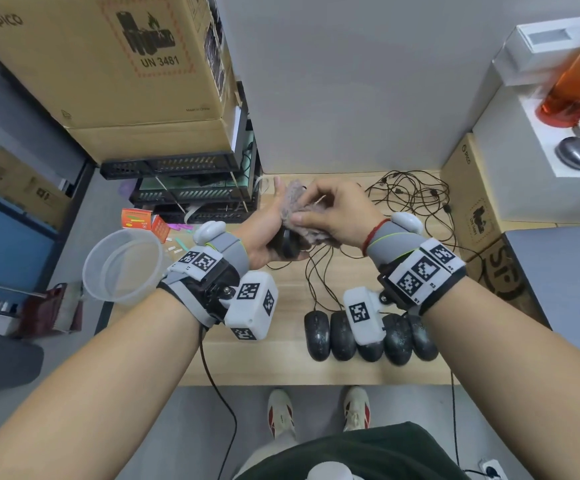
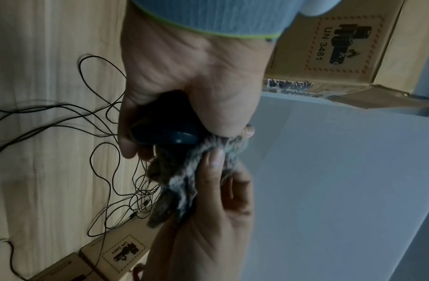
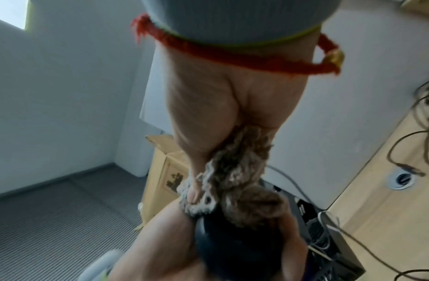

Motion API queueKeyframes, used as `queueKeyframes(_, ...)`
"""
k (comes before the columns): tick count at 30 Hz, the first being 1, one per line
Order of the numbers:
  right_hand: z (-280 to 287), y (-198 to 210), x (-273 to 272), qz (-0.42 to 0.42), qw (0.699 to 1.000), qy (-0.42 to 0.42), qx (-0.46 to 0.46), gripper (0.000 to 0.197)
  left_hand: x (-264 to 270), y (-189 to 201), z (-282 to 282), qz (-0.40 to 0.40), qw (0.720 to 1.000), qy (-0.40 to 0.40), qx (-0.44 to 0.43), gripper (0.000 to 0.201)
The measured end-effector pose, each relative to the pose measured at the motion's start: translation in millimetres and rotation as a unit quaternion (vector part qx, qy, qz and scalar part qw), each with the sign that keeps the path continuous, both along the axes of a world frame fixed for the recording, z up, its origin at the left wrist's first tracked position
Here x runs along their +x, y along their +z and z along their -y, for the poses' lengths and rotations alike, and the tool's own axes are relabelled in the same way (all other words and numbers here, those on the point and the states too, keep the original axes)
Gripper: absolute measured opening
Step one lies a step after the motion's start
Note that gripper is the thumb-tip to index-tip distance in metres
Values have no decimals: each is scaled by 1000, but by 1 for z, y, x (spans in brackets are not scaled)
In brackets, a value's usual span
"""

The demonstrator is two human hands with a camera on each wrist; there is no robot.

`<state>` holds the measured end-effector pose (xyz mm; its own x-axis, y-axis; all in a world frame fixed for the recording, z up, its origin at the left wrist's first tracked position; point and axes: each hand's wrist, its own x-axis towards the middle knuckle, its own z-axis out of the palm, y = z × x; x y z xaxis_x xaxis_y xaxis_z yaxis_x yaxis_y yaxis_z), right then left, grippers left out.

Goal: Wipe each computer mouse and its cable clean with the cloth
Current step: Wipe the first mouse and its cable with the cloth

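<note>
The mouse (image 1: 286,244) I am cleaning is black, and I hold it up over the counter (image 1: 274,355). My left hand (image 1: 264,233) is wrapped round it, so most of it is hidden. My right hand (image 1: 337,213) pinches the fuzzy grey-brown cloth (image 1: 299,209) and presses it on the front of the mouse. My two hands are close together. Nearest to me, five more black mice (image 1: 342,336) lie side by side on the counter. The box on my right wrist covers part of the middle ones. Past my hands, thin black cables (image 1: 413,195) lie in a messy tangle. I cannot tell which cable goes to which mouse.
</note>
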<state>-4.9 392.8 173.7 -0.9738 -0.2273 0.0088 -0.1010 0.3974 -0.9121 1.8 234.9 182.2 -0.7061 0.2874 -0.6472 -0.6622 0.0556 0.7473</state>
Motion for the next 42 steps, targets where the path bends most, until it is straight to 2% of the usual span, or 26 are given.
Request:
queueKeyframes(2,6,7,2,-14,999,36,25,26,1,1,-2,2,1000,-10,0,97)
queueKeyframes(3,5,5,0,-14,999,25,35,27,1,2,-2,10,1000,-3,-6,96)
queueKeyframes(6,-17,-9,-13,9,993,-108,42,25,-1,3,5,24,999,3,-30,85)
queueKeyframes(8,-31,-10,-16,17,988,-151,11,23,-2,5,10,18,998,-8,-52,72)
queueKeyframes(11,-35,-2,-13,8,995,-94,-10,26,-1,9,13,-7,997,-19,-76,63)
queueKeyframes(15,-22,6,-2,89,996,-4,-16,22,-1,11,9,-35,995,-20,-91,56)
queueKeyframes(19,-17,4,-1,86,996,2,7,15,-1,17,10,-49,993,-32,-98,47)
queueKeyframes(27,-21,-15,-10,27,993,-1,116,27,2,17,9,-108,985,-69,-119,32)
queueKeyframes(31,-26,-18,-7,14,985,-5,174,10,1,12,16,-137,977,-54,-153,24)
queueKeyframes(33,-36,-22,-7,21,980,-27,196,8,-1,12,21,-144,976,-47,-159,24)
queueKeyframes(37,-70,-35,-7,70,961,-99,250,27,-6,16,39,-151,976,-13,-153,25)
queueKeyframes(40,-101,-44,0,118,933,-172,293,7,-11,21,51,-150,977,37,-146,25)
queueKeyframes(42,-115,-51,1,136,919,-225,294,9,-13,22,56,-142,978,61,-141,26)
